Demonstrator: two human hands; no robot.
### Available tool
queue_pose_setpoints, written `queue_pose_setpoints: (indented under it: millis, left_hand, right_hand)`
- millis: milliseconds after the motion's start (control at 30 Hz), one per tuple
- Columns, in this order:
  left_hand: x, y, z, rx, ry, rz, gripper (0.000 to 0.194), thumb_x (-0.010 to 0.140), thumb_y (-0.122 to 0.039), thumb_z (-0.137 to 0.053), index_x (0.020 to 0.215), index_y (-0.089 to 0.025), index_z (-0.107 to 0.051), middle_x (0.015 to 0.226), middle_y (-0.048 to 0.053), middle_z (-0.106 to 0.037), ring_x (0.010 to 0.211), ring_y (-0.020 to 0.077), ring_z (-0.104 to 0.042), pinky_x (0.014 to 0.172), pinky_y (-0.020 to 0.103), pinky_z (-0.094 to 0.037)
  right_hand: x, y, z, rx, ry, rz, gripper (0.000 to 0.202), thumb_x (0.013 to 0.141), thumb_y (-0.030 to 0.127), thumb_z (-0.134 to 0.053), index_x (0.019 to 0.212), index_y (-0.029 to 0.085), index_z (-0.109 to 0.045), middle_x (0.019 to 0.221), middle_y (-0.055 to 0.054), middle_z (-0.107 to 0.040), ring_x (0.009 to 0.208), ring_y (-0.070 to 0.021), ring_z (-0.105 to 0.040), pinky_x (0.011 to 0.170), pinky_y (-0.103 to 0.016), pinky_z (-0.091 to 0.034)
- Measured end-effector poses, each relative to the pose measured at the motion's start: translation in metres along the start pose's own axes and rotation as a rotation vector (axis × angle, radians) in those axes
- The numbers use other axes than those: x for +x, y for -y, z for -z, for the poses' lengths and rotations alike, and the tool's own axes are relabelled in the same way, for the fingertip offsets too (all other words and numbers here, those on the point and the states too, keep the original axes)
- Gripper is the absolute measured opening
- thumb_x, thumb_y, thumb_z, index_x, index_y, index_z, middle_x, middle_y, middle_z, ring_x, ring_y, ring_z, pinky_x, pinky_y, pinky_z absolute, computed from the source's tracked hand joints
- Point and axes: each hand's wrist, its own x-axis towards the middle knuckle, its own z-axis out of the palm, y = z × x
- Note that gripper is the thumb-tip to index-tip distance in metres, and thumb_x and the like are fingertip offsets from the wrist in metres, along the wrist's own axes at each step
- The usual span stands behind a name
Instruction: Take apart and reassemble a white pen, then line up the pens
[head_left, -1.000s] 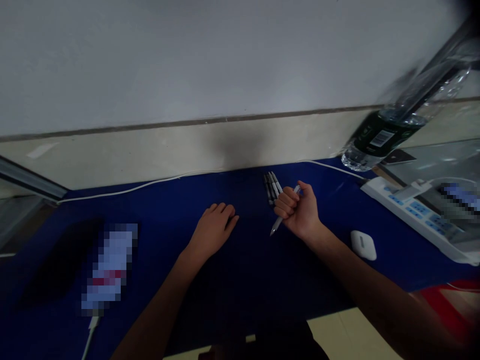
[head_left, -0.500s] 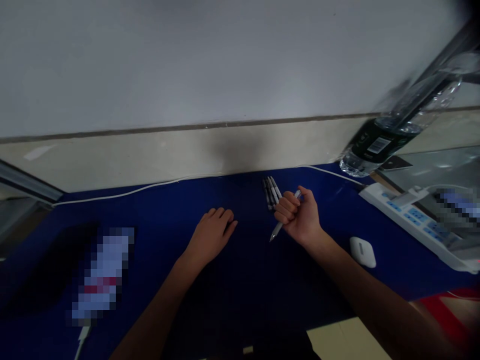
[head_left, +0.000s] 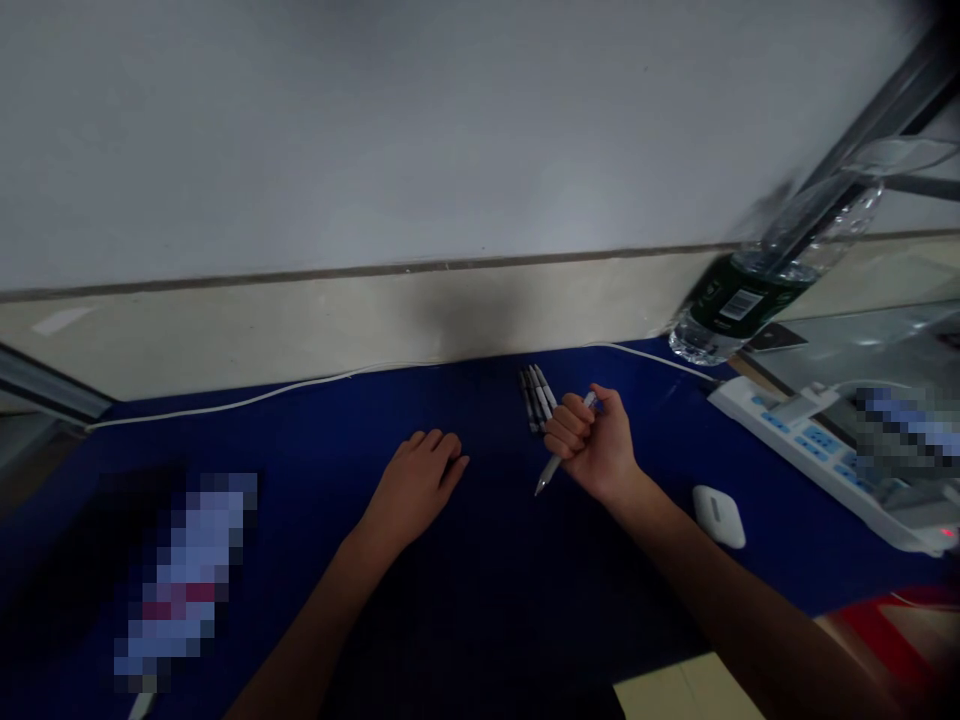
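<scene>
My right hand (head_left: 589, 440) is closed in a fist around a pen (head_left: 548, 474), its metal tip pointing down and to the left. The thumb lies by the pen's upper end, and the middle of the barrel is hidden by the fingers. Just beyond that hand, several pens (head_left: 529, 393) lie side by side on the blue desktop (head_left: 480, 560). Palm down on the desk to the left rests my left hand (head_left: 420, 478), fingers extended and slightly curled, with nothing seen in it.
At right are a white earbud case (head_left: 719, 516), a white power strip (head_left: 817, 450) and a water bottle (head_left: 739, 300) near the wall (head_left: 450, 130). A blurred-out phone (head_left: 184, 575) on a cable lies at left. A white cable (head_left: 240, 403) runs along the desk's back edge.
The view has shifted slightly, so the scene sits a little lower and further left. Both hands keep their poses, and the pen stays in my right fist.
</scene>
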Motion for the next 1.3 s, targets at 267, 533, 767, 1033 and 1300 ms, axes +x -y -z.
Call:
queue_pose_setpoints:
  millis: [267,533,767,1033,1300]
  left_hand:
    - [0.000,-0.002,0.000,0.006,0.010,0.027,0.024,0.101,-0.037,-0.038,0.090,-0.021,-0.053,0.090,0.002,-0.057,0.084,0.0203,-0.052,0.077,0.036,-0.039]
    - [0.000,-0.001,0.000,-0.016,0.035,0.033,0.023,0.101,-0.036,-0.037,0.092,-0.021,-0.052,0.090,0.002,-0.057,0.083,0.0193,-0.053,0.082,0.037,-0.040]
    - [-0.001,0.000,0.001,-0.023,0.021,0.027,0.027,0.102,-0.037,-0.034,0.090,-0.021,-0.053,0.090,0.003,-0.058,0.082,0.0192,-0.053,0.080,0.037,-0.041]
    - [0.000,0.000,0.001,-0.015,0.016,0.014,0.026,0.101,-0.037,-0.035,0.092,-0.021,-0.054,0.089,0.003,-0.058,0.084,0.0204,-0.054,0.083,0.040,-0.042]
    - [0.000,-0.001,0.001,0.000,0.004,0.011,0.027,0.101,-0.038,-0.035,0.091,-0.021,-0.054,0.090,0.003,-0.058,0.083,0.0197,-0.054,0.081,0.038,-0.042]
  right_hand:
    - [-0.001,0.002,-0.001,0.044,-0.006,-0.010,0.047,0.080,0.041,-0.051,0.052,0.023,-0.018,0.044,0.008,-0.017,0.040,-0.0080,-0.010,0.036,-0.024,-0.018]
    - [0.002,0.014,-0.006,0.000,-0.008,0.054,0.034,0.091,0.042,-0.055,0.066,0.020,-0.046,0.051,0.008,-0.023,0.040,-0.0075,-0.019,0.035,-0.018,-0.022]
    - [0.006,0.043,-0.006,-0.230,-0.123,0.304,0.035,0.093,0.044,-0.057,0.069,0.019,-0.052,0.065,0.004,-0.042,0.057,-0.0095,-0.042,0.057,-0.022,-0.045]
    - [0.004,0.076,0.024,-1.278,-0.532,0.790,0.030,0.087,0.049,-0.062,0.081,0.019,-0.066,0.060,0.001,-0.052,0.056,-0.0138,-0.046,0.055,-0.027,-0.034]
    - [0.005,0.076,0.041,-2.015,-0.573,0.609,0.007,0.081,0.027,-0.061,0.081,0.020,-0.063,0.072,-0.005,-0.067,0.064,-0.0202,-0.059,0.062,-0.030,-0.037]
